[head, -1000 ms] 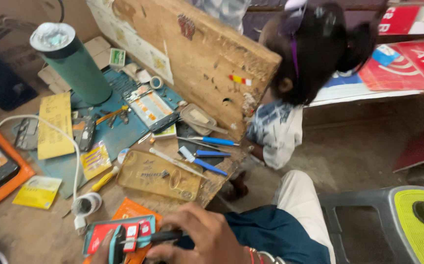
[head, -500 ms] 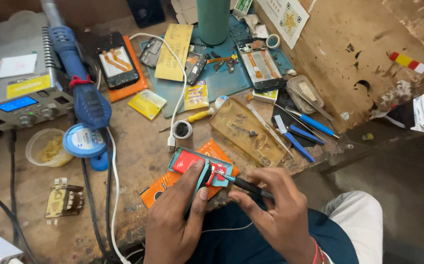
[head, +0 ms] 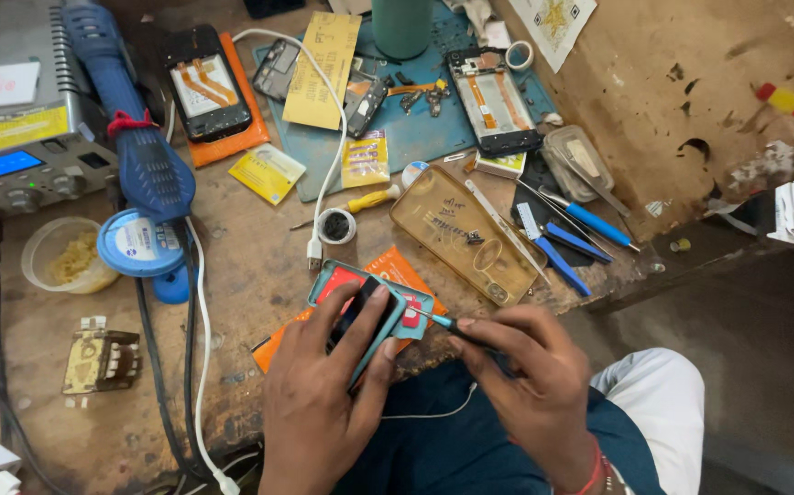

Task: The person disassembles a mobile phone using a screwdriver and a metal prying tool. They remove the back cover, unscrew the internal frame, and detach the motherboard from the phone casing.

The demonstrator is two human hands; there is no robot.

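The left hand (head: pixel 319 403) lay nearest to the person, its fingers wrapped around a phone (head: pixel 366 316) with a teal edge and a red back. That grip was pinching the phone from both sides, thumb on one side and fingers over the top. The phone sat at the front edge of the desk (head: pixel 259 266), on top of an orange card (head: pixel 397 270).

Just beside it, the right hand (head: pixel 530 385) had its grip pressed together on a thin screwdriver (head: pixel 438 320). The tip of the screwdriver touched the phone near a small red part at its corner.

A little farther back lay a clear yellow phone case (head: pixel 456 234) with a few tiny parts in it. Near it were a small roll of tape (head: pixel 334 225) and a small yellow screwdriver (head: pixel 365 200). To the right lay blue tweezers (head: pixel 557 252) and other thin tools.

On the left stood a round plastic cup (head: pixel 58 257) with yellow bits in it, next to a round blue tin (head: pixel 140 247). A white cable (head: pixel 200 312) ran across the desk.

Farther away lay a blue mat (head: pixel 415 137) with an opened phone (head: pixel 493 101) and small parts on it. A black phone (head: pixel 204 87) rested on an orange pad. At the far left sat a grey machine (head: pixel 26 137) with a blue screen.
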